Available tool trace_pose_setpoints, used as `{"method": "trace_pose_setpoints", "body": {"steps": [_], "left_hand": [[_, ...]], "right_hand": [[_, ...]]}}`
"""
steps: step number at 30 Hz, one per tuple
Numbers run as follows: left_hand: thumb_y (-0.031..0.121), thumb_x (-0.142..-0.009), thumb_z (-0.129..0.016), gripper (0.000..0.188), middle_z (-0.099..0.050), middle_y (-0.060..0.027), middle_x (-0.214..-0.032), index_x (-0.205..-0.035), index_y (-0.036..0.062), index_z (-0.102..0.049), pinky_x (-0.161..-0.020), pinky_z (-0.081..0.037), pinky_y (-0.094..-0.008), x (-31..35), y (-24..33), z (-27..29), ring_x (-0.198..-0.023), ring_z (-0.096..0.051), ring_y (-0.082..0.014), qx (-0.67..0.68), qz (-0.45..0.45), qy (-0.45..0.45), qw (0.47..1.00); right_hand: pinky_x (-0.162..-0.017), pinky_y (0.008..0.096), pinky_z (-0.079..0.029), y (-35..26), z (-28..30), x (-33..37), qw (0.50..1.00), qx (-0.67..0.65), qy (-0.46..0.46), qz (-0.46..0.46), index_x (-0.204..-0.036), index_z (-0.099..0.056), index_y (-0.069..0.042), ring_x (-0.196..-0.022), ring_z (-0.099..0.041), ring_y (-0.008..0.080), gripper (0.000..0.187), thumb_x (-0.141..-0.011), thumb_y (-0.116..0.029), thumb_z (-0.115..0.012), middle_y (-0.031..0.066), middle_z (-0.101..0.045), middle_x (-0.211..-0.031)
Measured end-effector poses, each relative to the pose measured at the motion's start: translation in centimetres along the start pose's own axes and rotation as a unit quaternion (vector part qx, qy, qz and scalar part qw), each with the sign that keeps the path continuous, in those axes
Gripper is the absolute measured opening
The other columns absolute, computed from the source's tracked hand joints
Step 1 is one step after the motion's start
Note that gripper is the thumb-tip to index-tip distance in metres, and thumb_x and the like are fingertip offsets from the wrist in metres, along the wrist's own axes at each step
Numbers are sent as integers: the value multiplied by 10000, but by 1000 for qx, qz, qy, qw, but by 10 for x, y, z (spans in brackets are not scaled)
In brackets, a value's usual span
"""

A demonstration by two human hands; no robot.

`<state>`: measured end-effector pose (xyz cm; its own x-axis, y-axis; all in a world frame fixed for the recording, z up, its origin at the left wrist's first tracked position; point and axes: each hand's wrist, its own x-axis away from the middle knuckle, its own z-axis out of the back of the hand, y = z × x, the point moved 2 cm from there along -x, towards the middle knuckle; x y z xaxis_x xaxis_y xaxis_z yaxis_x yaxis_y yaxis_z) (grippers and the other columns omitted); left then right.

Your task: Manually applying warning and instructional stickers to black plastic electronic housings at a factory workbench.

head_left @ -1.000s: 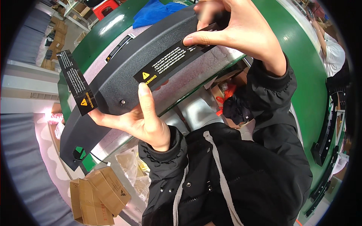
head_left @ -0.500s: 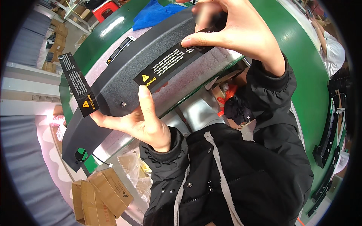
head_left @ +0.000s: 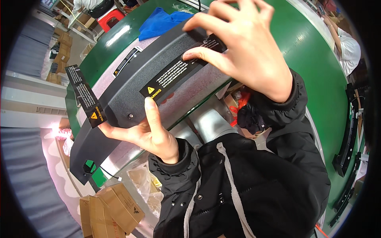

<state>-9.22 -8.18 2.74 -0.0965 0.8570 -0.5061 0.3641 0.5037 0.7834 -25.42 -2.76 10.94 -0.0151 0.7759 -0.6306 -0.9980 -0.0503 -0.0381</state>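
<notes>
A long curved black panel (head_left: 119, 95) lies across the table in front of me. On its face is a black label (head_left: 168, 77) with a yellow triangle and pale print. The thumb of my left hand (head_left: 156, 141) presses this label's lower left corner. A second, similar black label (head_left: 84, 95) clings by its end to my left forefinger and sticks up past the panel's edge. My right hand (head_left: 250, 55) arches over the panel with fingers spread, its thumb touching the first label near the middle. The label's right end is partly behind that hand.
Under the panel is a pale speckled pad on the green table (head_left: 285, 31). A blue cloth (head_left: 160, 22) and a small black strip (head_left: 127, 61) lie behind the panel. Cardboard boxes (head_left: 113, 210) stand lower left. At right are more black curved parts (head_left: 345, 139) and another person's arm.
My right hand has come down and left along the label, its fingers opening out from a tighter curl. My left hand keeps its place on the label corner. The whole view has shifted slightly.
</notes>
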Motion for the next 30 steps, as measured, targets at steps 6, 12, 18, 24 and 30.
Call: {"method": "trace_pose_setpoints", "body": {"steps": [6, 12, 18, 24, 30], "left_hand": [[-68, -766, -565, 794, -270, -177, -1367, -1394, 80, -103, -1008, -347, -391, 1, -4, 5, -1201, -388, -254, -61, -18, -1, 998], [-79, -778, -541, 755, -316, -174, -1348, -1389, 88, -129, -967, -393, -366, 6, -8, 7, -1164, -440, -239, 13, 21, -61, 998], [-60, -786, -556, 780, -322, -197, -1341, -1396, 84, -92, -951, -396, -344, 11, -7, 3, -1132, -454, -217, -12, -6, 13, 1000], [-62, -809, -545, 743, -324, -161, -1334, -1391, 94, -112, -942, -393, -334, 16, 5, 5, -1096, -461, -197, -46, 39, 8, 998], [-109, -789, -551, 769, -304, -91, -1356, -1395, 116, -135, -932, -396, -308, 21, 8, -4, -1112, -453, -178, -14, 26, 6, 1000]], "right_hand": [[-864, 379, -330, -5, -11, 12, 992, 68, 103, -6, -972, -602, -80, -942, -524, 217, 288, -806, -313, -638, 75, -591, -972], [-1015, 353, -228, -60, -71, 37, 962, -216, 103, 134, -1235, -533, -99, -1223, -449, 136, 542, -941, -476, -278, 52, -543, -1258], [-1022, 342, -229, -12, -81, 64, 984, -71, 130, 99, -1230, -538, -98, -1210, -468, 161, 507, -966, -419, -248, 60, -544, -1257], [-1008, 353, -284, 48, -60, 71, 978, 68, 191, -56, -1214, -536, -38, -1187, -484, 221, 475, -973, -328, -246, 102, -519, -1278], [-1004, 338, -312, 96, -72, 62, 885, -399, 181, -160, -1241, -466, 25, -1181, -466, 235, 443, -948, -285, -343, 160, -484, -1284]]}}
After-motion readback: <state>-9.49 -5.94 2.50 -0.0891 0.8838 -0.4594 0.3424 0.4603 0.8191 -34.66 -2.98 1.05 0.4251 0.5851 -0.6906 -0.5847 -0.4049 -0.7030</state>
